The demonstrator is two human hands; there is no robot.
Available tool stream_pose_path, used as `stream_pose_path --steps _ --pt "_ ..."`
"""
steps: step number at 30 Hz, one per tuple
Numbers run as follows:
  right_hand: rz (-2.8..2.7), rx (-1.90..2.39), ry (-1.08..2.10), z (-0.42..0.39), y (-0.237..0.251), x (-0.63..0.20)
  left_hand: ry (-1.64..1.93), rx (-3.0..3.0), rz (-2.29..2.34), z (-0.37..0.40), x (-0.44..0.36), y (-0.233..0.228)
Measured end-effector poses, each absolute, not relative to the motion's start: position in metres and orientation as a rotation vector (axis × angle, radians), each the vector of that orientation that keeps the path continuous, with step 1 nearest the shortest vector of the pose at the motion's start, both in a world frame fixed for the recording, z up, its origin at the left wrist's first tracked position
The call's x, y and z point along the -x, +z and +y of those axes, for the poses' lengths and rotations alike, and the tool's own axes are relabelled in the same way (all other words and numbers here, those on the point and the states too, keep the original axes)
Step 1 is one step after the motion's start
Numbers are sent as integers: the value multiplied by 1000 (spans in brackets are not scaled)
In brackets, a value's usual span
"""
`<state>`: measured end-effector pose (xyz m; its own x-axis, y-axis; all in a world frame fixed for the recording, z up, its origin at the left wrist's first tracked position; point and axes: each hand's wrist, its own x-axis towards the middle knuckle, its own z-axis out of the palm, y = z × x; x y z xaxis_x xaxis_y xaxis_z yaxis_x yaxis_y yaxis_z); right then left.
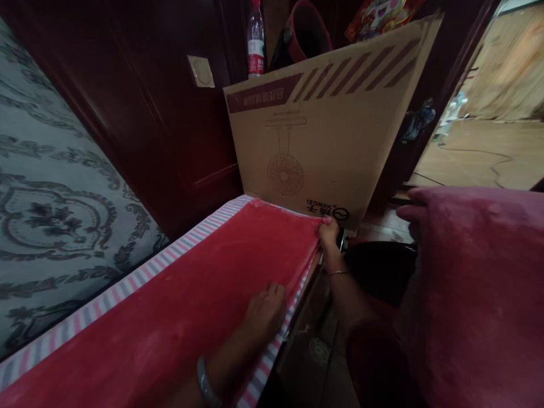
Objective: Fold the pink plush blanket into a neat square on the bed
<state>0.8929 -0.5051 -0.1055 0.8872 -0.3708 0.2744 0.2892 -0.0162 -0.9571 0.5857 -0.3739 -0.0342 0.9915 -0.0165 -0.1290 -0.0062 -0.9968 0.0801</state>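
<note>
A long red plush cloth [204,255] lies over a narrow bed-like surface, on top of a striped sheet [148,281] in pink, grey and white that shows along both sides. With bent fingers, my right hand [329,233] grips the far right corner of the red cloth, close to the cardboard box. My left hand [264,314], a silver bangle on its wrist, rests lower down at the cloth's right edge. Its fingers are curled onto the fabric; their tips are partly hidden.
A large cardboard box [323,130] printed with a fan stands at the far end. Behind it are a red-capped bottle [255,48] and a dark red round object [310,28]. Folded pink plush [484,294] fills the right side, near a black basin-like object [380,269]. Patterned wallpaper [55,221] is left.
</note>
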Motion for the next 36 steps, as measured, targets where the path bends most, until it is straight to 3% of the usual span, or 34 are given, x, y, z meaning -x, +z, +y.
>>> stream_pose_path --steps 16,23,28,36 --pt "149 1727 -450 -506 -96 -890 -42 -3060 -18 -377 -581 -38" --pt "213 1870 -435 -518 -85 -874 -71 -2691 -166 -345 -593 -9" --pt "118 1974 -420 -518 -84 -866 -6 -2810 -5 -327 -557 4" --pt "89 2026 -498 -518 -89 -865 -193 -2928 88 -344 -499 -25"
